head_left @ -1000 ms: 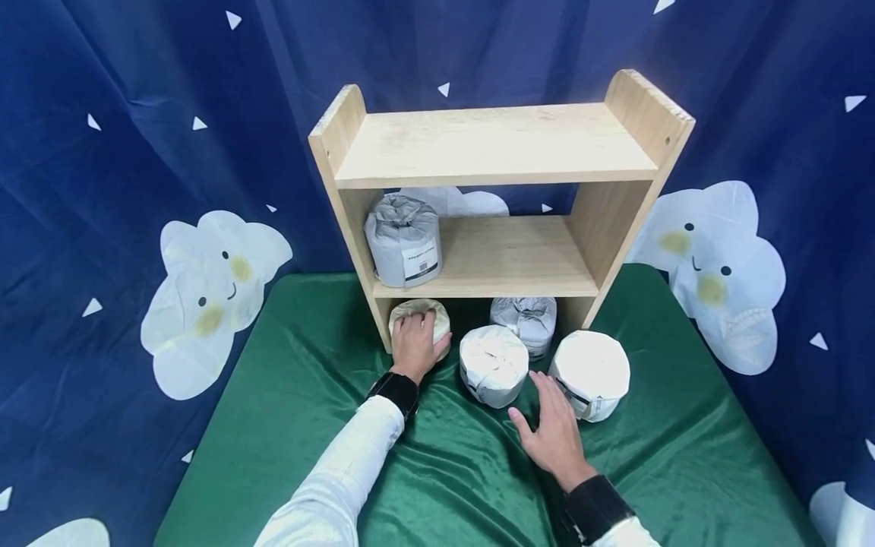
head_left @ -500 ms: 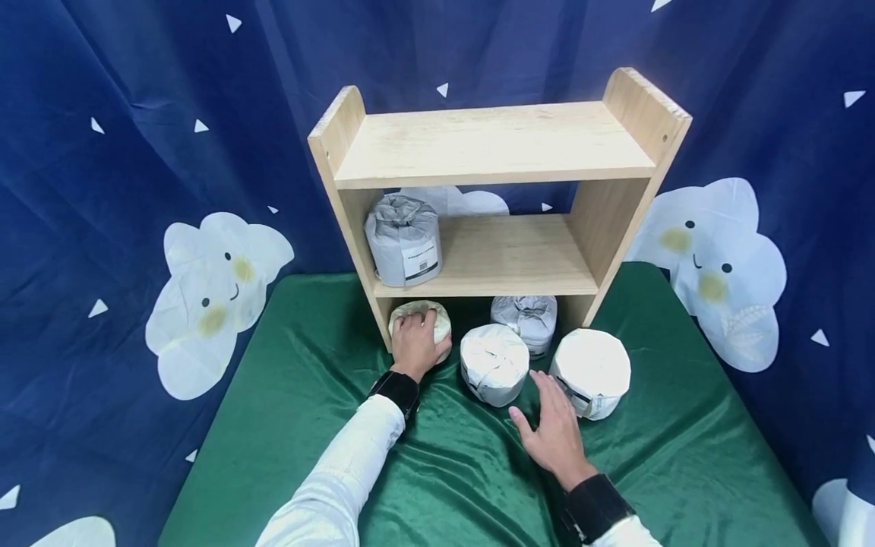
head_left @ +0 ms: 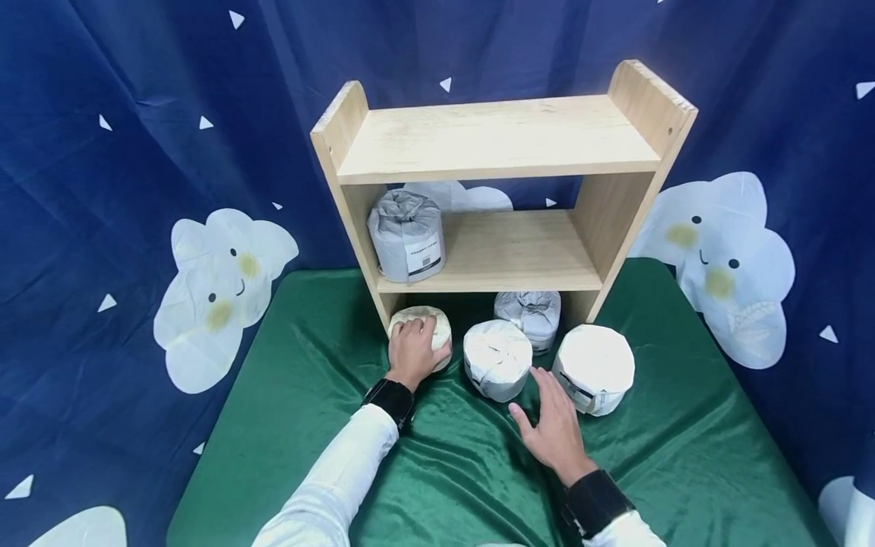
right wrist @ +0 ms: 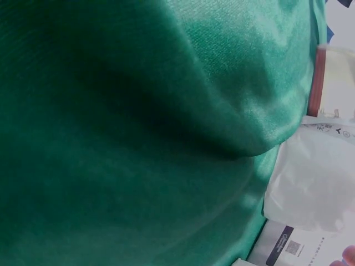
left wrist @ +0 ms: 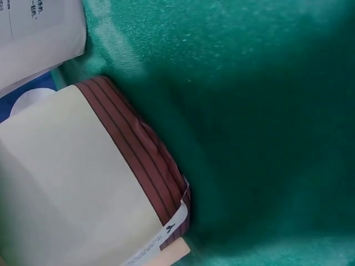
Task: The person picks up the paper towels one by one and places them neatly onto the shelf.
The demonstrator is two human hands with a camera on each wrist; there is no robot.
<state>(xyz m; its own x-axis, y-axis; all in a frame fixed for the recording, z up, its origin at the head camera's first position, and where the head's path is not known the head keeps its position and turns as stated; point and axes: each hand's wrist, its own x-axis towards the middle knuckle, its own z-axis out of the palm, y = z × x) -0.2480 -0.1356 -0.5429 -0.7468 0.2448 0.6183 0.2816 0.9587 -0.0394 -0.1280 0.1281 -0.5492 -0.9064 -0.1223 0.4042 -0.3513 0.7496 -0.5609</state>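
Little has moved since a second ago: from the head view, our left hand (head_left: 413, 351) still cups the cream roll (head_left: 425, 328) at the foot of the wooden shelf (head_left: 492, 144), fingers curled over its top, while our right hand (head_left: 555, 425) has edged slightly toward the white roll (head_left: 497, 358), fingers spread flat on the green surface (head_left: 287, 395) and holding nothing. Another wrapped roll (head_left: 593, 368) sits just right of that hand, a grey roll (head_left: 407, 235) stands on the middle shelf, and one more (head_left: 533, 315) lies beneath it.

At the left wrist, we see the cream roll's (left wrist: 72, 188) paper wrapper with a brown striped band; fingers are out of frame.

At the right wrist, mostly cloth (right wrist: 138, 138), with wrapped rolls at the edge.

We judge the roll light, soft and squashable, its wrapper slippery; best gripped around the sides.
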